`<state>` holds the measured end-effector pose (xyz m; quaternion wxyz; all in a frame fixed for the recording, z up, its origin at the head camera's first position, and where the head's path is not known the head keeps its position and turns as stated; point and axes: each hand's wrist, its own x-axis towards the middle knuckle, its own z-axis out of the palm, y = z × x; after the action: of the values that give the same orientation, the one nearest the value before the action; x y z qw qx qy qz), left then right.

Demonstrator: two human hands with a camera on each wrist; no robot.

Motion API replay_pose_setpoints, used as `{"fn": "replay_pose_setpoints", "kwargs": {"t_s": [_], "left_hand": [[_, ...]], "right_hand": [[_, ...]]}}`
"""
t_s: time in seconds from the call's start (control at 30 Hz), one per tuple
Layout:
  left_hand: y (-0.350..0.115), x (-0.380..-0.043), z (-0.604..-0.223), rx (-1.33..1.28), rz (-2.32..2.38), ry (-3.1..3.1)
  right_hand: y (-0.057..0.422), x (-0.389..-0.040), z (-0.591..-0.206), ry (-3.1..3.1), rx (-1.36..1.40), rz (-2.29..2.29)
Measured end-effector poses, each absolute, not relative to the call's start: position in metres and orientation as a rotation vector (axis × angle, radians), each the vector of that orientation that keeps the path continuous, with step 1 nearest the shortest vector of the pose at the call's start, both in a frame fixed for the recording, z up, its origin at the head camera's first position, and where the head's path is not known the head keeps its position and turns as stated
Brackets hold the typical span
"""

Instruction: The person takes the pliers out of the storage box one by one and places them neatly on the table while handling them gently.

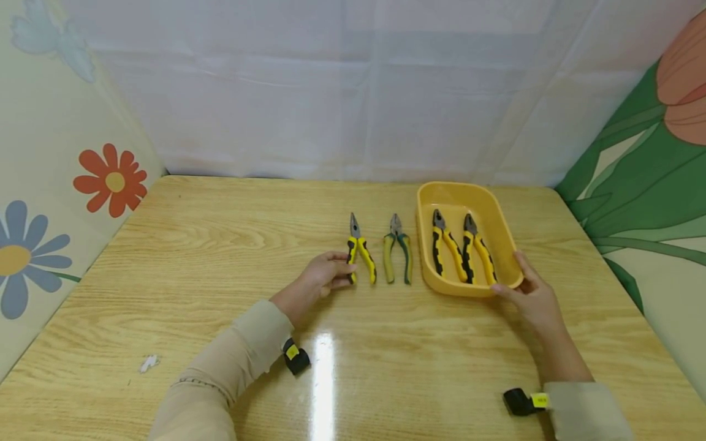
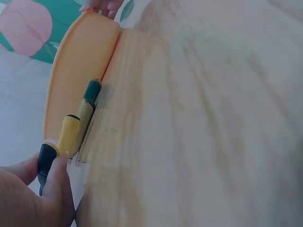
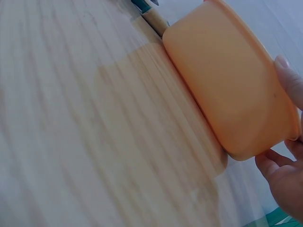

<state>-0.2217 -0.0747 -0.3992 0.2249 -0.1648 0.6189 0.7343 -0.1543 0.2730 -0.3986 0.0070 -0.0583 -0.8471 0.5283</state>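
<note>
My left hand (image 1: 325, 272) pinches the left handle of yellow-and-black needle-nose pliers (image 1: 361, 248), which stand spread on the table with their nose pointing away. In the left wrist view, thumb and finger close on that handle's black end (image 2: 46, 160). Just right of them lie green-handled diagonal cutters (image 1: 397, 248). An orange-yellow plastic tray (image 1: 491, 205) holds two yellow-and-black combination pliers, the left pair (image 1: 449, 245) beside the right pair (image 1: 478, 248). My right hand (image 1: 532, 300) grips the tray's near right corner, thumb on the rim and fingers around the outside.
The wooden table (image 1: 220, 245) meets a white cloth backdrop (image 1: 276, 110) at its far edge. Painted panels with flowers stand at left and right. A small white mark (image 1: 149, 364) shows at the table's left front. Small black cameras (image 1: 296, 357) are worn on both wrists.
</note>
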Motion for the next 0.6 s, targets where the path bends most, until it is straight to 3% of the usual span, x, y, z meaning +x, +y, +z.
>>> {"fn": "replay_pose_setpoints", "kwargs": {"t_s": [0.6], "left_hand": [[-0.0743,-0.2236,-0.3997,-0.476,2.002,1.739]], "right_hand": [[0.2737,-0.1544,-0.3990,-2.658,-0.181,1.622]]}}
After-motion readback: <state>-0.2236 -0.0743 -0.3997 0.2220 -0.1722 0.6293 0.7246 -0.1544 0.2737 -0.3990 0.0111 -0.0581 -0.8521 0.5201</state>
